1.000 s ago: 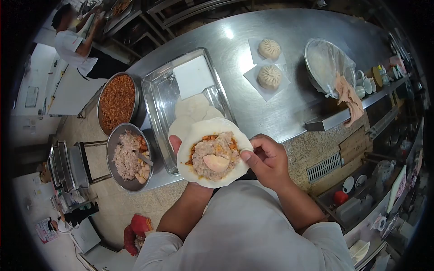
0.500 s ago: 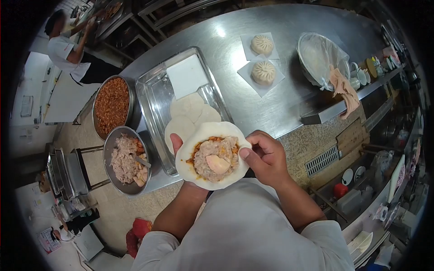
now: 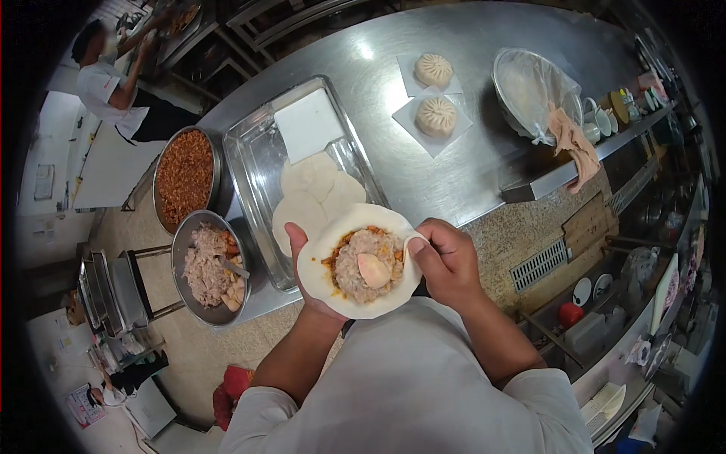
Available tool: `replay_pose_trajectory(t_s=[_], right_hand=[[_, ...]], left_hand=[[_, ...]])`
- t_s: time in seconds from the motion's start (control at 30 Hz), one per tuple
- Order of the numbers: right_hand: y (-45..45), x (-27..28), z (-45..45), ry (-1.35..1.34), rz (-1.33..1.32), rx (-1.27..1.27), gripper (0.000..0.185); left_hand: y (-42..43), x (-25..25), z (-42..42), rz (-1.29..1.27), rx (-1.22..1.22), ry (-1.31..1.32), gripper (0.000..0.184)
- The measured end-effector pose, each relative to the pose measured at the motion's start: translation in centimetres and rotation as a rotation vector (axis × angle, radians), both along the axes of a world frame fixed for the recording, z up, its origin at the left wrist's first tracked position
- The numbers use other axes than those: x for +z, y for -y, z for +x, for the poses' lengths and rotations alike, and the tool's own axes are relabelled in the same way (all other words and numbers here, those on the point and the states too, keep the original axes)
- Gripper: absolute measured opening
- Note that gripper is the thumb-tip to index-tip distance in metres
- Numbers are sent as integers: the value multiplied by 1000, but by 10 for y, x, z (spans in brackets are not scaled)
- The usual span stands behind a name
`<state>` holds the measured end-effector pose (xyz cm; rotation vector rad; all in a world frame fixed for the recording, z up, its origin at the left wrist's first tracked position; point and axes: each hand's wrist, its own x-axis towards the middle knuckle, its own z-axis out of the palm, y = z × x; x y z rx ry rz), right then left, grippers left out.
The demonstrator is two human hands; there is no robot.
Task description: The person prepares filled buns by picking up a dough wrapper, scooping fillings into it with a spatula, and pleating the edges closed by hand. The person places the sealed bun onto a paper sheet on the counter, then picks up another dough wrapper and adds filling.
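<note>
A round dough wrapper (image 3: 318,261) lies across my left hand (image 3: 297,240), which cups it from below, with the thumb up along its left edge and the other fingers hidden underneath. My right hand (image 3: 446,261) pinches the wrapper's right rim between thumb and fingers, where the dough is slightly folded. Minced meat filling (image 3: 355,268) sits in the middle over reddish-brown bits, topped by a pale yellowish piece (image 3: 373,270). Just beyond, flat dough rounds (image 3: 299,216) overlap in a metal tray (image 3: 242,174).
White paper squares (image 3: 306,125) lie in the tray. Left of it stand a bowl of reddish-brown filling (image 3: 184,178) and a bowl of meat (image 3: 204,265) with a utensil. Two pleated buns (image 3: 436,116) rest on paper. A plastic-covered bowl (image 3: 533,91) and cloth (image 3: 572,147) are right. A co-worker (image 3: 110,91) stands far left.
The wrapper has turned a little in my hands and its right rim is now pinched up more. The pale piece has shifted slightly right with it.
</note>
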<state>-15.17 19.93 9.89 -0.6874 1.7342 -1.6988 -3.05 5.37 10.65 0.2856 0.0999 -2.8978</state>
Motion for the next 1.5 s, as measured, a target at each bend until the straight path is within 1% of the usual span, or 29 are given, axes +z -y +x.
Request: replay_pose_trajectory(t_s=[0.03, 0.13, 0.17, 0.23, 0.27, 0.33, 0.37, 0.4, 0.43, 0.47, 0.53, 0.57, 0.63, 0.7, 0.77, 0.8, 0.83, 0.93, 0.97, 1.0, 1.03, 1.07, 1.17, 1.23, 1.33, 1.37, 1.43, 1.47, 1.5], right_hand=[[-2, -1, -2, -167, 49, 25, 7], [-7, -2, -3, -191, 56, 55, 10], [-5, -1, -2, -192, 56, 57, 10], [6, 8, 3, -40, -85, -110, 14], [4, 7, 3, -41, -85, -111, 14], [-2, 1, -1, 36, -6, 0, 13], [-4, 0, -2, 38, -7, 1, 13], [-6, -2, -4, -79, 43, 35, 11], [-9, -2, -5, -195, 94, 69, 9], [-11, -2, -6, -194, 93, 70, 9], [-12, 3, -7, -248, 90, 112, 9], [-10, 7, -6, -251, 88, 114, 9], [2, 22, -1, -67, 4, -48, 13], [1, 11, -2, -43, -15, -21, 13], [-3, 3, -5, -20, -32, 8, 13], [-6, 2, -7, -138, 10, 59, 11], [-8, 1, -9, -257, 53, 110, 12], [-8, 6, -9, -301, 23, 117, 12], [-4, 11, -8, -306, 16, 119, 12], [3, 18, -4, -215, 3, 29, 11], [7, 23, -2, -123, -9, -59, 11], [7, 22, -3, -126, -12, -55, 11], [5, 12, -7, -96, -15, 36, 11], [2, 8, -10, -263, 29, 120, 13], [0, 14, -9, -279, 38, 150, 12], [1, 18, -7, -274, 40, 152, 12], [12, 32, -7, -203, 31, 31, 9], [14, 29, -7, -205, 31, 35, 9], [15, 24, -8, -135, -17, 46, 9]], left_hand=[[-1, 2, 0, -24, 22, 28, 106], [-2, 1, 1, -46, 53, 46, 106], [-2, 1, 0, -48, 61, 33, 106], [1, -5, 2, -45, 2, 21, 106], [1, -7, 2, -42, -60, 9, 105], [2, -3, -2, 14, -66, -32, 106], [3, -2, -2, 43, -68, -50, 106], [3, -1, -2, 72, -71, -68, 106], [4, -1, 0, -30, -33, -5, 106], [4, -2, 1, -131, 6, 58, 107], [3, -2, 3, -134, -1, 52, 107], [3, -2, 3, -138, -8, 42, 108], [4, -4, 5, -151, -43, 59, 109], [7, -9, 7, -164, -83, 78, 110], [10, -13, 8, -115, -129, 8, 112], [10, -11, 8, -117, -129, 8, 112], [10, -7, 9, -164, -113, -1, 113], [9, -5, 11, -245, -96, -26, 114], [10, -5, 11, -274, -94, -44, 114], [12, -3, 11, -279, -89, -47, 114], [15, 1, 12, -436, -166, 77, 115], [17, 3, 13, -591, -243, 205, 116], [24, -4, 17, -629, -316, 251, 118], [25, 1, 19, -687, -312, 258, 119], [28, 2, 23, -755, -313, 250, 121], [28, 2, 27, -770, -318, 239, 122], [30, 1, 27, -792, -338, 220, 123], [31, 1, 26, -814, -362, 199, 123], [34, -2, 25, -814, -358, 196, 123]])
